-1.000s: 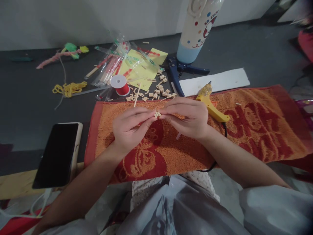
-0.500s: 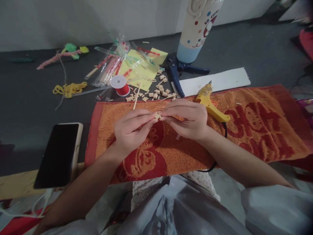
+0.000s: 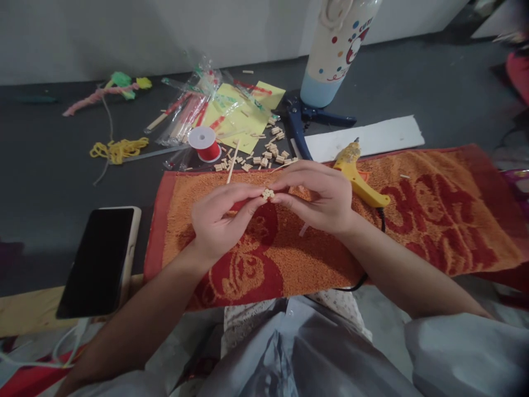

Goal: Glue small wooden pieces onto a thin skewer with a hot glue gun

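Barely any change from half a second ago: left hand (image 3: 217, 220) and right hand (image 3: 322, 198) stay together over the orange towel (image 3: 413, 209), both sets of fingers pinched narrow on the small bundle of wooden bits (image 3: 268, 193) held between the tips. Bundle sits a touch higher and the right index arches up a bit more. I see the glue gun (image 3: 359, 177) just behind the right hand, unmoved. Loose wooden bits (image 3: 268, 154), red spool (image 3: 204, 142) and blue pliers (image 3: 298, 124) lie on the counter (image 3: 61, 165) beyond the towel, phone (image 3: 97, 262) left of it
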`<state>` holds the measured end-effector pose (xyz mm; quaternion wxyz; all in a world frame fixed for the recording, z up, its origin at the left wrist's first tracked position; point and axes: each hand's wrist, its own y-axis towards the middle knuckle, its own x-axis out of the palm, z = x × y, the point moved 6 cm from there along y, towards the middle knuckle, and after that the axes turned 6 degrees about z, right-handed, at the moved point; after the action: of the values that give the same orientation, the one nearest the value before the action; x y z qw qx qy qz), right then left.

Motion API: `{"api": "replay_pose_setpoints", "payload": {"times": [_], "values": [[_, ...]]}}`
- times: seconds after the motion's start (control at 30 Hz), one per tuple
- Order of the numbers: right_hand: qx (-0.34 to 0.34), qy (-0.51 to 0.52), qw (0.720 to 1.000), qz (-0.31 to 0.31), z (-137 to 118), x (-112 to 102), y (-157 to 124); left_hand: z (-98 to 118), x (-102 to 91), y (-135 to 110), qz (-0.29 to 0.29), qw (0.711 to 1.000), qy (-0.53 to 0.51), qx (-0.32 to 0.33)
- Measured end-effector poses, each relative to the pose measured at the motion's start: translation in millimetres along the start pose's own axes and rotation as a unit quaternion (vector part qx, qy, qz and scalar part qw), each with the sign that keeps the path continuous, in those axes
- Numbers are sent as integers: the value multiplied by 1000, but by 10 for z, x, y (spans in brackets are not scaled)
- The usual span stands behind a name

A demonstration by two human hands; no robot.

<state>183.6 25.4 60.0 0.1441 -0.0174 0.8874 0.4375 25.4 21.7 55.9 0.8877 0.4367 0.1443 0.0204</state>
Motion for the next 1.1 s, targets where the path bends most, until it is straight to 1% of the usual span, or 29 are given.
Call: {"api": "replay_pose_setpoints", "payload": {"times": [0.3,0.47,0.67,0.87,0.97,1.1], "values": [[7,13,1000,-5,0,8,3,55,3,4,-21,1000,13,12],[14,-1,1000,-17,-11,10,12,25,17,-16,-27,1000,-8,-6],[-17,-25,999,-20,-47,-14,26,-31,32,-37,-38,998,-37,-21],[-46,-44,997,-33,-40,-15,15,-16,11,-35,-21,1000,11,-5],[-50,-46,997,-34,-36,-11,11,-23,-2,-28,-7,1000,25,-17],[-41,-34,998,-35,-40,2,9,2,3,-17,-5,999,34,5]]}}
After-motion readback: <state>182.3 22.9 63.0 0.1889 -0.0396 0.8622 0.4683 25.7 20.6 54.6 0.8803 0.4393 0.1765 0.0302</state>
